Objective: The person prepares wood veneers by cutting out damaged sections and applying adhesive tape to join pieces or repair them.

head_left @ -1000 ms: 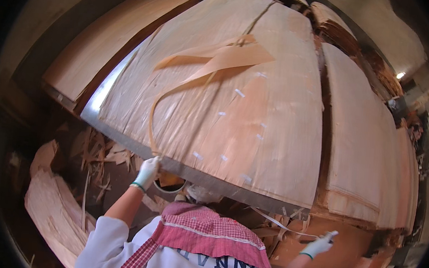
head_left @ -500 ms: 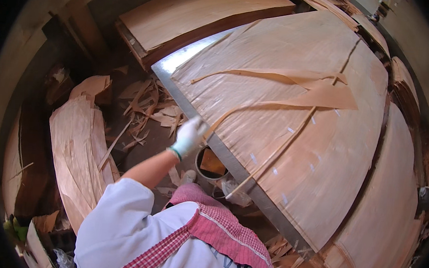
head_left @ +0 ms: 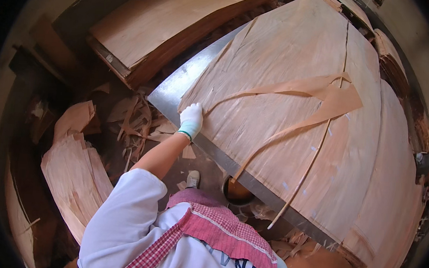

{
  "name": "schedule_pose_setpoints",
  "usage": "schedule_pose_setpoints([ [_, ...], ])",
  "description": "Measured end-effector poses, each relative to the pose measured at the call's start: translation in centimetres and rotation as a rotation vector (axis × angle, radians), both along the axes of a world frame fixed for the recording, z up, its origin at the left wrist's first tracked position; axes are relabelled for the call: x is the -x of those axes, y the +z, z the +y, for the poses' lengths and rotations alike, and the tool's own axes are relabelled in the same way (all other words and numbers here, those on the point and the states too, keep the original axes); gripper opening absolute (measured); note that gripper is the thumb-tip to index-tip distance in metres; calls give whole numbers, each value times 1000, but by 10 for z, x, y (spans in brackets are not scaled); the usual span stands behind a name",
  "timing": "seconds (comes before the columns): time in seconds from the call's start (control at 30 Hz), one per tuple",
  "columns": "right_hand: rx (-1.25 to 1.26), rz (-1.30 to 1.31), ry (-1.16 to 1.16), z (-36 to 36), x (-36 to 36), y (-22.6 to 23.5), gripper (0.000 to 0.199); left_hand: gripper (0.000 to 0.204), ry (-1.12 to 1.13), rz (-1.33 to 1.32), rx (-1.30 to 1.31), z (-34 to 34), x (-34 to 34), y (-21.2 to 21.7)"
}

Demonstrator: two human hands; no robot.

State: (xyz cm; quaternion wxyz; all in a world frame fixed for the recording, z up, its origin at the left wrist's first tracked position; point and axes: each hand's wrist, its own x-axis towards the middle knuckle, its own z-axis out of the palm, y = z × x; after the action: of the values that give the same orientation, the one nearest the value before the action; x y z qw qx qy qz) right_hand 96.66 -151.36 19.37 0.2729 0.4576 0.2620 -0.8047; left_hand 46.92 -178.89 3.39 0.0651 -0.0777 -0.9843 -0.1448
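Observation:
My left hand [head_left: 191, 119], in a white glove with a green cuff, is closed over the left edge of a large thin wood veneer sheet [head_left: 274, 78] on a metal-edged table. Beside my knuckles lies the tapering end of a tan veneer strip [head_left: 260, 91]. A second tan strip [head_left: 280, 136] bends toward the table edge, its tip reaching past it. Their wide ends overlap on the sheet. A long thin stick [head_left: 306, 176] lies across the sheet, poking out over the near edge. Of my right hand [head_left: 281, 267] only a cuffed sliver shows beside the apron; its fingers are hidden.
The bare metal table edge [head_left: 217, 157] runs along my front. A thick veneer stack [head_left: 183, 20] stands at the far left, another [head_left: 72, 178] at the near left. Veneer scraps [head_left: 137, 120] litter the floor. A round bucket [head_left: 237, 192] stands below the table.
My left hand has let go of the lower strip and moved left along the table edge to the sheet's edge near the upper strip. My view has shifted.

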Motion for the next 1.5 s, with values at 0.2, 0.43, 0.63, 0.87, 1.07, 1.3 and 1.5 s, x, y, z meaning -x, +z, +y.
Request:
schedule_pose_setpoints([
  [0.2,22,51,5,-56,45,5,31,26,-80,-108,-237,-33,14,28],
  [0.43,-90,-6,158,-56,60,-23,32,19,-103,-115,75,3,6,23],
  [0.63,-190,-55,178,-71,72,-5,34,18,-40,-188,-111,-7,16,15],
  [0.87,-205,-90,267,-77,75,-3,33,19,199,-171,-951,-93,86,16],
  [1.07,-693,316,1077,-39,116,-19,42,25,295,-90,-278,-172,114,15],
  [1.3,-1149,276,227,2,213,-71,23,29,-297,184,-293,-72,117,54],
  [1.5,-1275,-102,-142,24,371,-104,47,53,-449,-268,-280,50,101,47],
])
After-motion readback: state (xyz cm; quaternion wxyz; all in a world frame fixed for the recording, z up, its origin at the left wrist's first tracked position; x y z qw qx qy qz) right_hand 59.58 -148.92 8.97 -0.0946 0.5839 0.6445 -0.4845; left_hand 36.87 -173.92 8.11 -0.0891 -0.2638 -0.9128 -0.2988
